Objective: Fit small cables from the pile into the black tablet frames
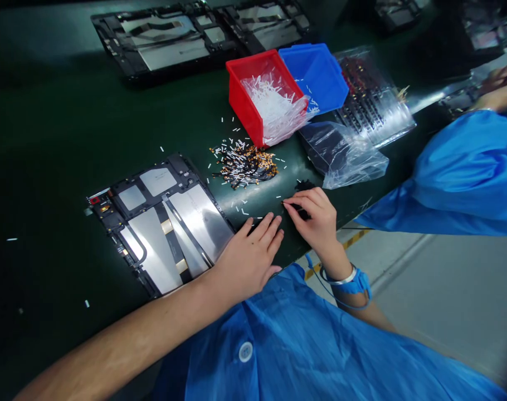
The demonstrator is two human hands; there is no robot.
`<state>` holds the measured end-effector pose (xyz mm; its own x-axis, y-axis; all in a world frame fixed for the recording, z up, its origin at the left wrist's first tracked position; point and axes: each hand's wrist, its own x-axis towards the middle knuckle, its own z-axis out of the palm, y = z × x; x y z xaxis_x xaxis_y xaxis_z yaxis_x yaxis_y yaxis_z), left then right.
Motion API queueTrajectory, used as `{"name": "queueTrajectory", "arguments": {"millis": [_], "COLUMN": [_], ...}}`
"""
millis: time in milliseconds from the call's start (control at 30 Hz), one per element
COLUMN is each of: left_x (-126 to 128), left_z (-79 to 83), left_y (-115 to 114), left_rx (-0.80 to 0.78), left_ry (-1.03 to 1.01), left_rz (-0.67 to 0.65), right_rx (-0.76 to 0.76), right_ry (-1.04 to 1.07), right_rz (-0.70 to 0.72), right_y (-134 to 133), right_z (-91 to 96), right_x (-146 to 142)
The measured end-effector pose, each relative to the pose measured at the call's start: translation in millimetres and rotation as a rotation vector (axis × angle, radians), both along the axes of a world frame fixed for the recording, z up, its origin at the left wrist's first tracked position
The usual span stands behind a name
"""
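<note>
Two risks I'd watch from here, left to right. The left hand (247, 262) lies spread on the tabletop (48, 167), just beside a tablet rear frame (161, 228), which a slide could scratch. Just apart from it, the right hand (312, 220) has a small dark piece (297, 208) at its fingertips, though I cannot tell if it's gripped; a careless sweep could scatter the loose flex cables (243, 167) below the red bin (257, 97).

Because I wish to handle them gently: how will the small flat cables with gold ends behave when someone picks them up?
The small flat cables are probably light and floppy, since they lie curled and crossing each other. They may lift as a tangled clump. The white slivers scattered around look easy to brush away.
</note>
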<state>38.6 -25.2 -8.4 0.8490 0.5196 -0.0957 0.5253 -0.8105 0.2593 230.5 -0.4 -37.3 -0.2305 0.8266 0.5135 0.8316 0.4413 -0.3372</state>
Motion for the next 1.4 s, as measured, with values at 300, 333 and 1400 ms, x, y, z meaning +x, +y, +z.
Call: {"name": "queueTrajectory", "arguments": {"millis": [300,333,1400], "left_x": [0.3,0.1,-40.0], "left_z": [3.1,3.4,36.6], "left_y": [2.3,2.5,46.5], "left_rx": [-0.076,-0.078,-0.931], "left_ry": [0.042,0.044,-0.873], "left_rz": [-0.002,-0.002,0.636], "right_rx": [0.07,0.07,0.301], "right_ry": [-0.105,-0.107,-0.452], "right_rz": [0.151,0.156,0.38], "right_y": [-1.0,-1.1,15.9], "right_z": [-2.5,-3.0,80.5], "right_x": [16.0,17.1,-53.7]}}
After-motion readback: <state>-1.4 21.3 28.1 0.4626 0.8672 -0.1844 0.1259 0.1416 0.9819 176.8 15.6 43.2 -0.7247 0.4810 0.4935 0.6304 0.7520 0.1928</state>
